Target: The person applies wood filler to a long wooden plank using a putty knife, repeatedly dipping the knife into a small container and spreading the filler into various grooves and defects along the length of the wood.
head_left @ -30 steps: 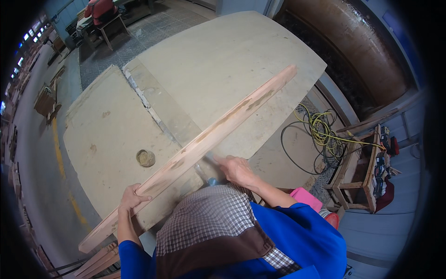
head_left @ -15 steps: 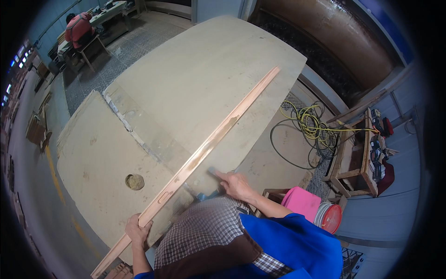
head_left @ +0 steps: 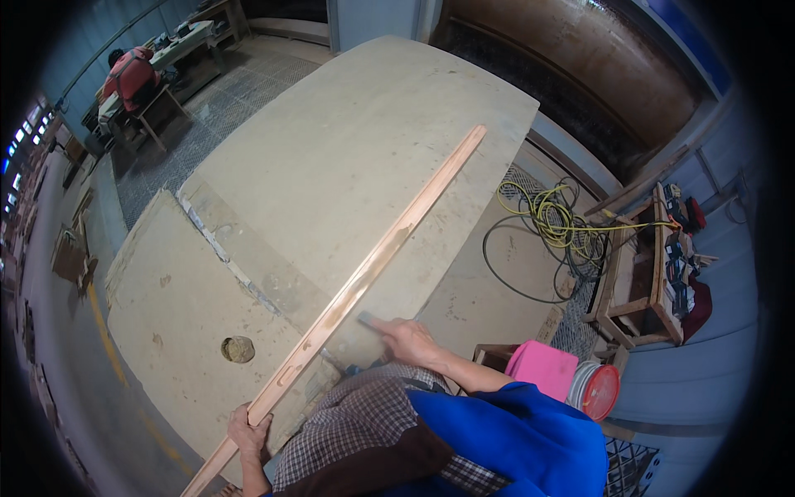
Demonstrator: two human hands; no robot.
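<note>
A long, narrow wooden strip [head_left: 389, 248] lies slantwise across the large tabletop [head_left: 331, 149]. Dull brownish smears that look like filler mark the middle of its face, and a short slot shows nearer its lower end. My left hand [head_left: 247, 431] is closed around the strip near that lower end, which runs past the table edge. In my right hand [head_left: 410, 341] is a small flat grey tool, seemingly a putty knife [head_left: 369, 319], its blade blurred and just beside the strip. A round tub of tan paste [head_left: 238, 349] sits on the table, left of the strip.
To the right, a yellow and dark hose [head_left: 546, 219] is coiled on the floor by a wooden rack [head_left: 638, 290] of tools. A pink container [head_left: 541, 369] and a red-lidded bucket [head_left: 598, 392] stand near my right elbow. Another person [head_left: 130, 77] sits at a far-left bench.
My right hand has moved a little left with the putty knife, closer to the strip. My left hand keeps its hold; the whole view has shifted slightly.
</note>
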